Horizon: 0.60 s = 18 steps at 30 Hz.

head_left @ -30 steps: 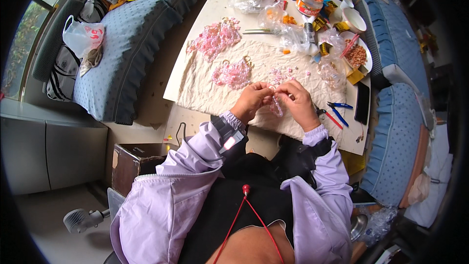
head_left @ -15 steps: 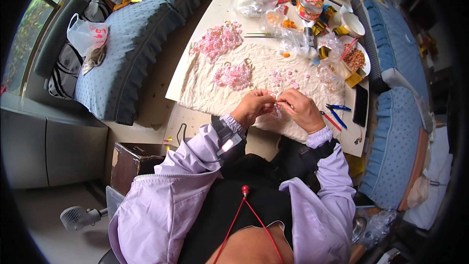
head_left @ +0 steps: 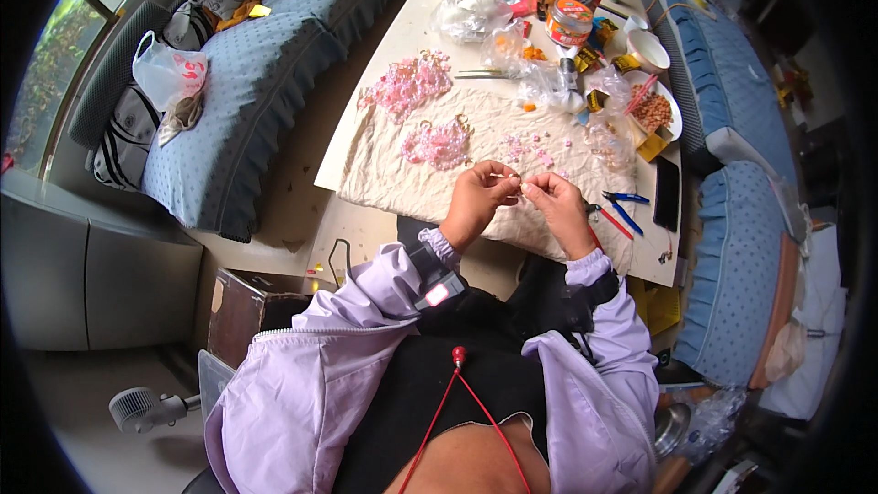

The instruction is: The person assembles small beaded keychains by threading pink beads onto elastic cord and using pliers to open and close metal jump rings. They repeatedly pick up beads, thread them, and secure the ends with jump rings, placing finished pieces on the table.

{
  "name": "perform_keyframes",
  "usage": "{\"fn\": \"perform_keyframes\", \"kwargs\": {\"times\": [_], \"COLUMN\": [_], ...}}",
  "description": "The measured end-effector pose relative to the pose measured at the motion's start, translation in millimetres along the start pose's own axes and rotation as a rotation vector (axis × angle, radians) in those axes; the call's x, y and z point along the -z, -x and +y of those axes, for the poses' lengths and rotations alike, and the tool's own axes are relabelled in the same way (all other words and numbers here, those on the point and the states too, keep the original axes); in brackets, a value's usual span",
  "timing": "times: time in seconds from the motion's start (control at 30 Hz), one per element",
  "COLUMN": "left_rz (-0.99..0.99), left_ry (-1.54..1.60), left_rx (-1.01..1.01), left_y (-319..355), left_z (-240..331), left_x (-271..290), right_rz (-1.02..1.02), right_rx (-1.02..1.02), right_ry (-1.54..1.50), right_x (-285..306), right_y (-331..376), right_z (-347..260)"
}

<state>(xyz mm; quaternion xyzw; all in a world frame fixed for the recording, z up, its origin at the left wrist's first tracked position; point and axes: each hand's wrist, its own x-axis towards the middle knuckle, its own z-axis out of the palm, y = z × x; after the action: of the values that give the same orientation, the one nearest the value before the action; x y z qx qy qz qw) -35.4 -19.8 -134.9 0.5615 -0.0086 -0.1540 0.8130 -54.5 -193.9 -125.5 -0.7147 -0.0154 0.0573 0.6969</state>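
Left bare hand [head_left: 477, 199]: thumb and forefinger pinch a small pale piece [head_left: 522, 187] of unclear shape and material.
Right bare hand [head_left: 562, 209]: thumb and forefinger pinch the same piece from its right.
Piece: between both sets of fingertips, neither hand nearer; long axis too small to tell.
Crumpled cream fabric cloth [head_left: 380, 178]: beneath and around the hands.
Loose pink and white round beads [head_left: 541, 159]: just beyond the fingertips.
Pink beaded-strand bundle [head_left: 436, 145]: farther, to the left.
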Motion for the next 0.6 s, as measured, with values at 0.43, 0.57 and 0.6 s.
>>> {"fn": "perform_keyframes", "kwargs": {"times": [0.43, 0.57, 0.6], "left_rz": [-0.042, -0.021, -0.019], "left_ry": [-0.017, -0.01, -0.025], "left_rx": [-0.121, -0.228, -0.255], "left_y": [17.7, 23.2, 24.4], "left_z": [4.3, 5.8, 5.9], "left_x": [-9.0, -13.1, -13.0], "right_rz": [0.062, 0.055, 0.052], "right_rx": [0.133, 0.167, 0.169], "right_ry": [0.045, -0.064, -0.097], "right_x": [-7.7, -11.9, -14.0], "right_y": [13.5, 15.2, 15.7], "right_z": [-12.8, -13.4, -13.1]}}
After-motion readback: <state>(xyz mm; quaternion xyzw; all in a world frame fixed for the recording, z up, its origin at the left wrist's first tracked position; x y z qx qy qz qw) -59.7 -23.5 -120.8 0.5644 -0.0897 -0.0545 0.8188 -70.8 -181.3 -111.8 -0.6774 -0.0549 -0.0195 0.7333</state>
